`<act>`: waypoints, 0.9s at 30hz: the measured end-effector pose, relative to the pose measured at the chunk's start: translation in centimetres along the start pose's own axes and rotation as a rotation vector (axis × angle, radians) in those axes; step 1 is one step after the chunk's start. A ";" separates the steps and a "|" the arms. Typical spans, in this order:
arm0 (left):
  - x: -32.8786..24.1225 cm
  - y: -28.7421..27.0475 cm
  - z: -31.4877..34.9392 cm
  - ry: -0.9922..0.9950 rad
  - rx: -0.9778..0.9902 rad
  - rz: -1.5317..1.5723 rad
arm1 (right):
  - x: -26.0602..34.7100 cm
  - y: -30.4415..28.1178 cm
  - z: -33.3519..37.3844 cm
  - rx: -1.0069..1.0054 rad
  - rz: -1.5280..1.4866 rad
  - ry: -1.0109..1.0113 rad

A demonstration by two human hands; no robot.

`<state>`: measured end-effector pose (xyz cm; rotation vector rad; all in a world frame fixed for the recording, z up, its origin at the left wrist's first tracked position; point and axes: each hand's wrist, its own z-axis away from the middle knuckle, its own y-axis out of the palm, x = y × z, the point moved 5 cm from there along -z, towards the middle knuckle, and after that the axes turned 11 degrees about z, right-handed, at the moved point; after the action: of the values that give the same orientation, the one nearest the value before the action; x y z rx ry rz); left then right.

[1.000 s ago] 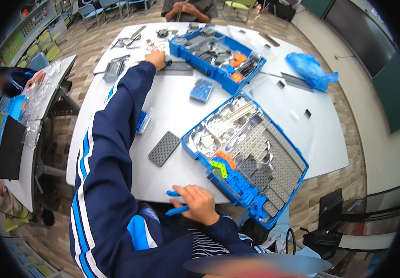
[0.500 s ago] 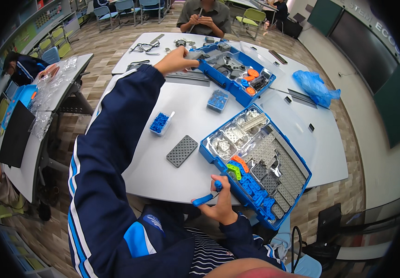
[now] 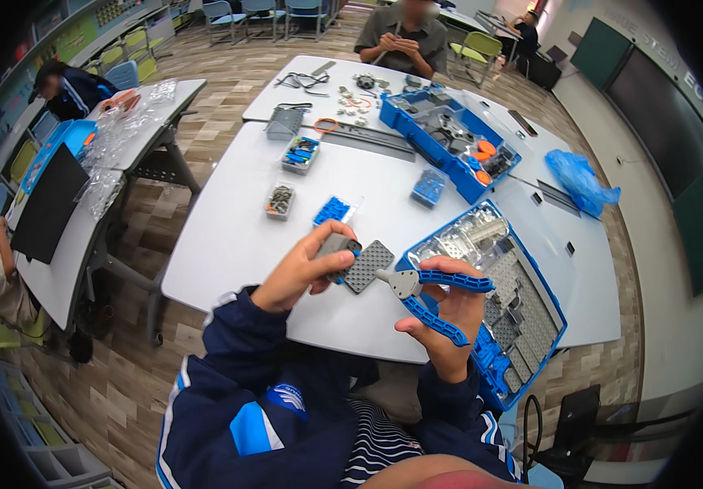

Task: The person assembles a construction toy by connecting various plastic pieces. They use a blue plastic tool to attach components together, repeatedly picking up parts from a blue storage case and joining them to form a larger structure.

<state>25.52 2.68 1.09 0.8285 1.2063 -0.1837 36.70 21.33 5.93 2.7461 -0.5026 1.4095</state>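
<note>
My left hand (image 3: 296, 273) is closed round a dark grey blocky part (image 3: 337, 244), with a bit of blue at its lower side. In my right hand (image 3: 459, 322) are pliers (image 3: 406, 283) with a grey head and blue handles. The handles are spread apart, and the head points toward the grey part without touching it. Between the hands, a grey perforated plate (image 3: 373, 265) lies flat on the white table (image 3: 213, 261). A small clear box of blue pins (image 3: 333, 210) stands just beyond my left hand.
A blue case of building parts (image 3: 562, 332) lies open at the right, another blue case (image 3: 475, 192) behind it. Small parts boxes (image 3: 300, 153) stand at the left. A blue plastic bag (image 3: 581, 181) is far right. Across the table sits a person (image 3: 404, 41) using both hands.
My left hand has come back from beside the far case to the near middle with the grey part. The pliers in my right hand have risen and turned into full view.
</note>
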 end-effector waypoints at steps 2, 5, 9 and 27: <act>0.8 0.1 0.5 0.148 -0.013 0.022 | -0.5 1.0 0.3 0.008 -0.050 0.015; 1.8 0.5 0.8 0.218 -0.025 0.125 | -0.6 2.0 0.5 0.035 -0.052 -0.003; 2.3 1.0 0.9 0.191 0.001 0.270 | -0.7 2.5 0.6 0.049 -0.071 0.021; 3.7 0.1 1.6 0.257 -0.054 0.250 | -2.9 2.4 1.0 -0.060 -0.162 0.223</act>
<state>28.16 2.74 -1.93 0.9679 1.3272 0.1637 35.21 19.67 2.66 2.4782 -0.3007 1.6030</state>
